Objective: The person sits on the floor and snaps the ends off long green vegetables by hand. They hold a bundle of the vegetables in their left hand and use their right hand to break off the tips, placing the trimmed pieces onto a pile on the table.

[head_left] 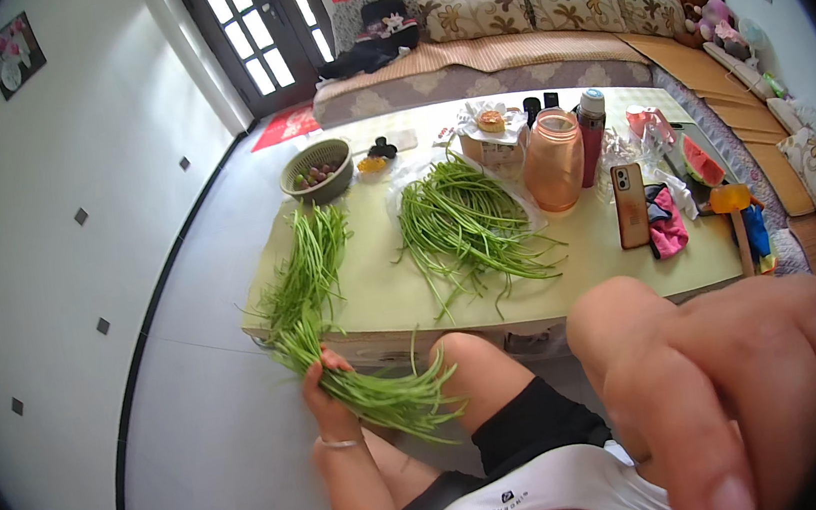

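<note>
Green stalks lie in three lots: a bunch in the left hand, a narrow heap along the left side of the table, and a wider heap near its middle. The left hand is wrapped around the bunch at the table's near left corner, where the stalks meet the near end of the narrow heap. The right hand is very close to the camera, fingers bent, and whether it pinches anything cannot be told. Judging by how the stalks lie, the handling looks unfinished, but which heap has been dealt with cannot be told. As for writing, small dark lettering shows on the white top, while any marks on the phone or red bottle are too small to make out
</note>
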Tool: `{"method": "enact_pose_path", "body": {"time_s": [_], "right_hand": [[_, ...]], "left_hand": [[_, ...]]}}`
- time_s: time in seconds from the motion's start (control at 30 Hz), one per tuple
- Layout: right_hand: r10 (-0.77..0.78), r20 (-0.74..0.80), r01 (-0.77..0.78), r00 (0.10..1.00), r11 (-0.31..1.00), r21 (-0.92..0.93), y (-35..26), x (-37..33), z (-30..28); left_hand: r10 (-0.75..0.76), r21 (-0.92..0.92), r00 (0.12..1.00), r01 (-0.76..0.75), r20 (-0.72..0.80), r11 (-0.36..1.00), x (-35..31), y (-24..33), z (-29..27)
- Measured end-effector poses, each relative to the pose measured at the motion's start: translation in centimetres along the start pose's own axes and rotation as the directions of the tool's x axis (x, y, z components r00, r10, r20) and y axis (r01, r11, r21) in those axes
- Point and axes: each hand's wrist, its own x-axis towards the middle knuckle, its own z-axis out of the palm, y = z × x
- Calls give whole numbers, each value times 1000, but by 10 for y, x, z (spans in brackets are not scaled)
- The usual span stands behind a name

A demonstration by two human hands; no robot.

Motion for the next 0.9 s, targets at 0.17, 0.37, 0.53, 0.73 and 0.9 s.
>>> {"method": "enact_pose_path", "body": {"time_s": [0.17,0.37,0.53,0.73,0.9], "right_hand": [[-62,13,63,998,996,-68,-39,7,12],[-127,1,127,992,992,-13,-57,5,16],[-164,-4,164,986,986,14,-69,8,23],[-167,25,167,986,986,27,-86,-2,36],[-157,8,157,988,987,33,-90,3,41]], "left_hand": [[-173,-254,979,197,111,947,-14,-34,-15],[-171,-301,984,177,47,937,-16,-44,-38],[-121,-202,993,120,6,972,-18,-40,-54],[-77,-242,997,72,-13,968,-19,-39,-66],[-84,-232,993,64,-77,971,-16,-42,-62]]}}
